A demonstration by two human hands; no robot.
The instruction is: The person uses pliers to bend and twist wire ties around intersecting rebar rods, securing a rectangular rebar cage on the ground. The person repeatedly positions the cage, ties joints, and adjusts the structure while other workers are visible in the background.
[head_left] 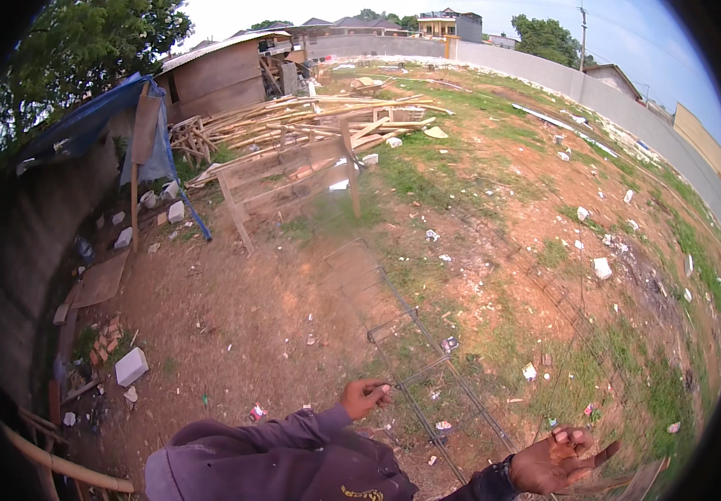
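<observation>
A long rebar cage [415, 312], thin dark bars joined by square stirrups, stretches away from me over the ground. My left hand [366, 398] is at its left bar, fingers curled with the tips drawn together. Whatever may be in that pinch is too small to make out. Over on the right side of the cage, my right hand [554, 463] is turned palm up, its fingers spread and half bent. Nothing shows in this palm. Both forearms wear dark sleeves.
A wooden frame stand [294, 185] stands ahead, before a pile of timber poles [294, 121]. White blocks [132, 367] and litter dot the dirt and grass. A blue tarp [85, 125] hangs at left; a grey wall [544, 75] bounds the far right.
</observation>
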